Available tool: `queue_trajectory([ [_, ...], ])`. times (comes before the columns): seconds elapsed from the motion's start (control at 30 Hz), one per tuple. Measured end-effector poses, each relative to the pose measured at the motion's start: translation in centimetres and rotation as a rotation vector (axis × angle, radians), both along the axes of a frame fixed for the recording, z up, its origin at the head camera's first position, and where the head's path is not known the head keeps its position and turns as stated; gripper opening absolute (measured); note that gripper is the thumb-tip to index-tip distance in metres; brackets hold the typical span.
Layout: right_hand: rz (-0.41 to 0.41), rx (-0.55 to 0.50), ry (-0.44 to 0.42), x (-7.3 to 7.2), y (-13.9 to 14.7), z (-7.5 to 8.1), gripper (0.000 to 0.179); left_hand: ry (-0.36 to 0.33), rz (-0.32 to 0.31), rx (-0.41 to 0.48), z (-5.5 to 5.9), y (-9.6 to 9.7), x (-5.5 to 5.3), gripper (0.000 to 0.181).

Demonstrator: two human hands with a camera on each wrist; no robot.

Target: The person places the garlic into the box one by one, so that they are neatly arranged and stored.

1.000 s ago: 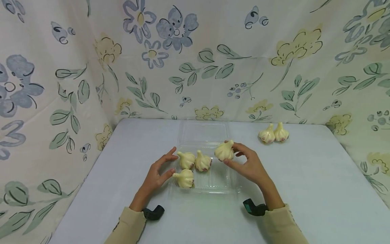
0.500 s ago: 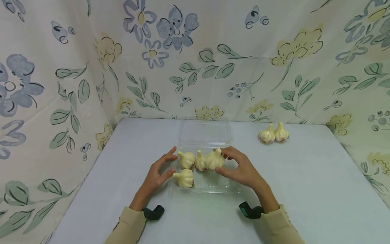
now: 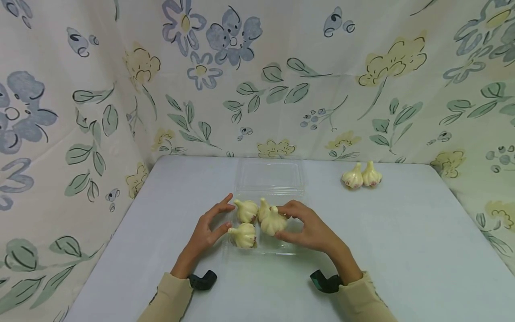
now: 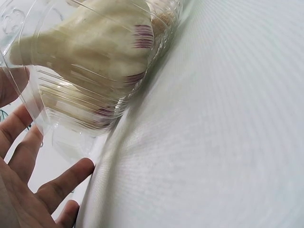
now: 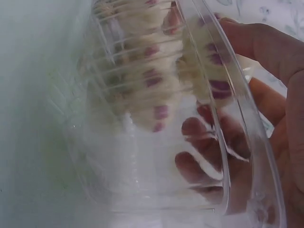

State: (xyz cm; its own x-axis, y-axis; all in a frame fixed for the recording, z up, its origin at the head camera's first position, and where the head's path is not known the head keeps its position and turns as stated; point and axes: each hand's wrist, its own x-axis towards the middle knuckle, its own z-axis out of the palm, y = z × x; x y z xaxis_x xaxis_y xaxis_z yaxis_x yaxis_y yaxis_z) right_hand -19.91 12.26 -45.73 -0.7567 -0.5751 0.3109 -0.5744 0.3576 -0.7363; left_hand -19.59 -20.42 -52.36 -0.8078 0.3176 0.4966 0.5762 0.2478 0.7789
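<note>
A garlic bulb (image 3: 273, 223) is pinched between the thumb and fingers of my right hand (image 3: 307, 227), over the middle of a clear plastic container (image 3: 281, 251). Behind it, another bulb (image 3: 263, 208) is partly hidden. Two more bulbs, one at the back left (image 3: 246, 211) and one at the front left (image 3: 243, 235), lie in the container. My left hand (image 3: 209, 228) rests at the container's left side, fingers spread. In the left wrist view its thumb (image 4: 13, 85) is at the clear rim. The right wrist view shows the held bulb (image 5: 209, 61) through the plastic wall.
The container's clear lid (image 3: 269, 176) lies folded back behind it. Two more garlic bulbs (image 3: 361, 175) sit together at the table's back right. A floral curtain (image 3: 257, 80) hangs behind and beside the white table (image 3: 402, 232).
My right hand has carried its garlic bulb left and toward me, from the container's right side to its middle. The left hand has stayed still.
</note>
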Motion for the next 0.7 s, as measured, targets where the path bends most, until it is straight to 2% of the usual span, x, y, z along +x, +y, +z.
queue_trajectory([
  [0.23, -0.007, 0.099, -0.004, 0.4, -0.5, 0.0, 0.054, -0.007, -0.001, -0.003, 0.0, 0.0, 0.0, 0.038],
  [0.7, 0.005, 0.232, 0.132, 0.6, -1.1, -0.6, 0.054, -0.012, 0.012, -0.010, 0.4, 0.1, 0.2, 0.038],
])
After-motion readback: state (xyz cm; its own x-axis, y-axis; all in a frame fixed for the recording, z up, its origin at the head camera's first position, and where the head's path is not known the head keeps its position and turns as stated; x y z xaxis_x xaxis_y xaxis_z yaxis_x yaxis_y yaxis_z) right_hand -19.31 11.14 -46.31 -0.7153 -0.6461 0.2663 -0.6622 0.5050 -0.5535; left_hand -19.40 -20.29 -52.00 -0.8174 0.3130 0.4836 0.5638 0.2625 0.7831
